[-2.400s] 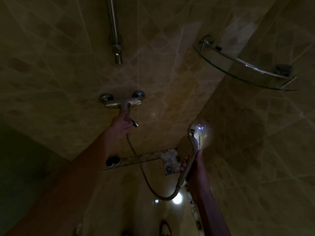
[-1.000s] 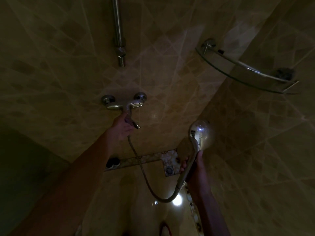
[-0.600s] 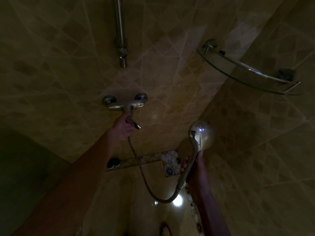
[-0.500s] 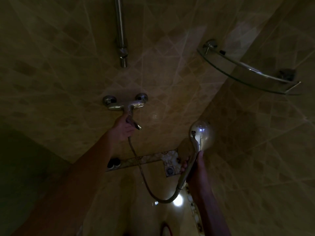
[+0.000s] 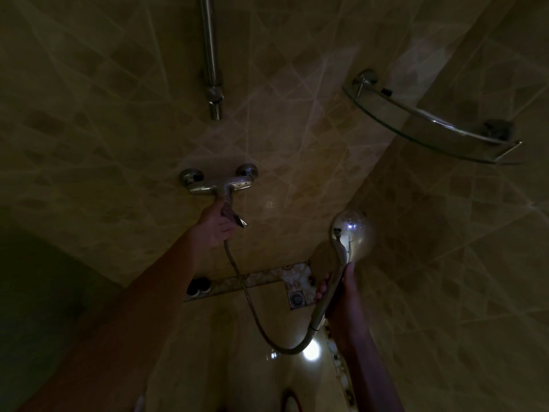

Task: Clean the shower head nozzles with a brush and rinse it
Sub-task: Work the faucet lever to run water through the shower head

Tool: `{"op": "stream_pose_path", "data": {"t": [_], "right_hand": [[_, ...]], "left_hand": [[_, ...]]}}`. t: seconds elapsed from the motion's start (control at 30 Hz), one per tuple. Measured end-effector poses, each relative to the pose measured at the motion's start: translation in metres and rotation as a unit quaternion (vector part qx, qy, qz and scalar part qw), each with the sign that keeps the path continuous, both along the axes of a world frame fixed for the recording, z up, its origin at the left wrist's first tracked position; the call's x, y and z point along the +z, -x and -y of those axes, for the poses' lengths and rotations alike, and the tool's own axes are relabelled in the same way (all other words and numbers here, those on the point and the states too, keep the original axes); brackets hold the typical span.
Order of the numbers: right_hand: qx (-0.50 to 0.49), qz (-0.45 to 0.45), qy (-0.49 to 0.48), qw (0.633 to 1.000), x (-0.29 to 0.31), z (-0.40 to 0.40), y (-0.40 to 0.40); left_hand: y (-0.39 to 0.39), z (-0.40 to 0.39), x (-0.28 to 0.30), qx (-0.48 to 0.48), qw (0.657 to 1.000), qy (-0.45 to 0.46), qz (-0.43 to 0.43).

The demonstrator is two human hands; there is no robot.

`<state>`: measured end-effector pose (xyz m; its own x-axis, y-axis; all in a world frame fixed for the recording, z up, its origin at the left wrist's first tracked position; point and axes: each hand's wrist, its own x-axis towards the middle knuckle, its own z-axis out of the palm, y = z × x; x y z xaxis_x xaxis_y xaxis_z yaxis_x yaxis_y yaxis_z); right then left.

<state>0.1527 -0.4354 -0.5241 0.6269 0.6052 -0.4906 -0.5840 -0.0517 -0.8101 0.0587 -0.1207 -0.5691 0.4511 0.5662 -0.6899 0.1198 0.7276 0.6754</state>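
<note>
The room is dim. My right hand [image 5: 341, 295] grips the handle of the chrome shower head [image 5: 350, 233], whose rounded back faces me; its nozzles are turned away, toward the corner. The metal hose [image 5: 252, 310] loops from the handle down and back up to the wall mixer tap [image 5: 219, 185]. My left hand [image 5: 215, 226] is closed on the tap's lever [image 5: 234, 217], just under the mixer body. No brush is in view.
A vertical shower rail [image 5: 211, 55] ends above the tap. A glass corner shelf [image 5: 430, 126] hangs at upper right. A floor drain [image 5: 295, 298] and a dark pair of small objects [image 5: 198, 288] lie by the patterned border below. Tiled walls surround me.
Both hands keep their holds. The view has drifted slightly, so the tap, rail and shelf sit a little lower in frame than 2.4 s ago.
</note>
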Motion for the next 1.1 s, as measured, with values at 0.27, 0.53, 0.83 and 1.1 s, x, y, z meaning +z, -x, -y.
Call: {"op": "stream_pose_path", "data": {"t": [0.27,0.53,0.83,1.1], "right_hand": [[-0.012,-0.013,-0.002,1.000,-0.004,0.000,0.000],[-0.019,-0.020,-0.009,1.000,-0.005,-0.003,-0.001],[-0.026,-0.028,-0.008,0.999,-0.007,-0.008,-0.003],[-0.030,-0.023,-0.019,0.999,-0.007,-0.011,-0.003]], "left_hand": [[0.001,-0.001,0.002,-0.005,1.000,0.000,0.002],[0.003,-0.002,-0.002,-0.014,1.000,-0.010,-0.004],[0.001,-0.001,-0.001,-0.003,1.000,-0.008,0.001],[0.003,-0.001,0.001,-0.025,1.000,-0.014,-0.004]]}}
